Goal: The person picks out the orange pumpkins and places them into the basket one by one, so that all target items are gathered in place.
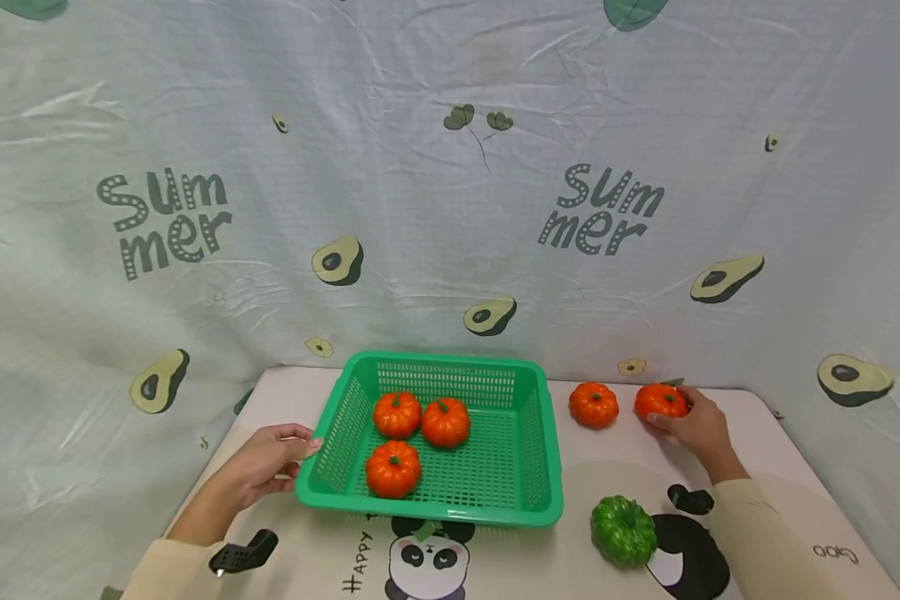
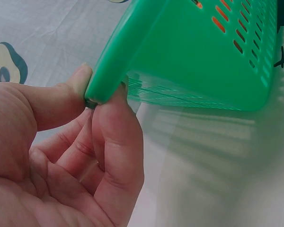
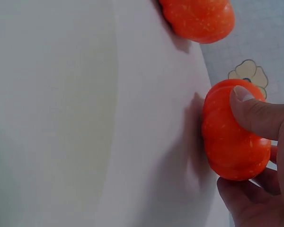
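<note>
A green plastic basket (image 1: 487, 512) stands in the middle of the table, with three orange pumpkins (image 1: 393, 469) lying in its left part. My left hand (image 1: 266, 462) pinches the basket's left rim between thumb and fingers; the left wrist view shows the rim (image 2: 116, 52) in that grip. At the back right, my right hand (image 1: 697, 423) holds another orange pumpkin (image 1: 658, 401). In the right wrist view the thumb lies over that pumpkin (image 3: 232, 137) and the fingers curl around its far side. One more orange pumpkin (image 1: 594, 405) sits between the basket and my right hand.
A green pumpkin (image 1: 623, 532) rests on the table right of the basket's front corner. The tabletop (image 1: 787, 500) carries printed panda pictures. Behind it hangs a pale printed cloth (image 1: 420, 208), close to the back edge.
</note>
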A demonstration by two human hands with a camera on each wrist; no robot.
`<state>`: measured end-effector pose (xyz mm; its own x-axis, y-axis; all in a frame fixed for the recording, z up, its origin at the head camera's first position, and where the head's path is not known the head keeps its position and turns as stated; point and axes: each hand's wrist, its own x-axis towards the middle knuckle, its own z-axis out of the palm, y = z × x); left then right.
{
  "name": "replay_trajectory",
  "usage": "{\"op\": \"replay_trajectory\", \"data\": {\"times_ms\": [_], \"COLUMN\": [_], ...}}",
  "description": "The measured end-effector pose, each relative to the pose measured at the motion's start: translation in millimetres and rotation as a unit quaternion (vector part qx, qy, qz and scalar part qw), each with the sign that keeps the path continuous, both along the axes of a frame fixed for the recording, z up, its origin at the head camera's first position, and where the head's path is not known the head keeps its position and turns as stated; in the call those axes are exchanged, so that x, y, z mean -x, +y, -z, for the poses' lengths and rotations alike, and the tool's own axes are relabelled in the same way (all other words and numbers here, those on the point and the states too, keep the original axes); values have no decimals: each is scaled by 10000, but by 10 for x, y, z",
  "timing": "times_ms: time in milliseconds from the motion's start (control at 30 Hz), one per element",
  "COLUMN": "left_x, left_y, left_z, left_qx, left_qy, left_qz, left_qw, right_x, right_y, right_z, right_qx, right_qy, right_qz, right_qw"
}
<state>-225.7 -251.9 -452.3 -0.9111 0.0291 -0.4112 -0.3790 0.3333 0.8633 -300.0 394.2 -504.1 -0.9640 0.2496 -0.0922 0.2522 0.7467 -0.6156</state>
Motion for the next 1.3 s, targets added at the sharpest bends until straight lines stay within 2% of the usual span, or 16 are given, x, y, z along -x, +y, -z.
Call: {"op": "replay_trajectory", "data": {"times_ms": [533, 1067, 1300], "left_x": [17, 2, -12], "left_y": [-8, -8, 5], "left_z": [11, 11, -10], "left_qx": [32, 75, 106], "left_qy": [-7, 59, 69], "left_qz": [11, 67, 64], "left_qw": [10000, 9999, 9999], "right_x": [-176, -297, -327], "right_y": [-73, -162, -252], "right_z": [-157, -441, -547], "right_qx": [289, -124, -9], "right_qy": [294, 679, 764], "right_qz": [33, -875, -1206], "right_qw": [9991, 9938, 9898]}}
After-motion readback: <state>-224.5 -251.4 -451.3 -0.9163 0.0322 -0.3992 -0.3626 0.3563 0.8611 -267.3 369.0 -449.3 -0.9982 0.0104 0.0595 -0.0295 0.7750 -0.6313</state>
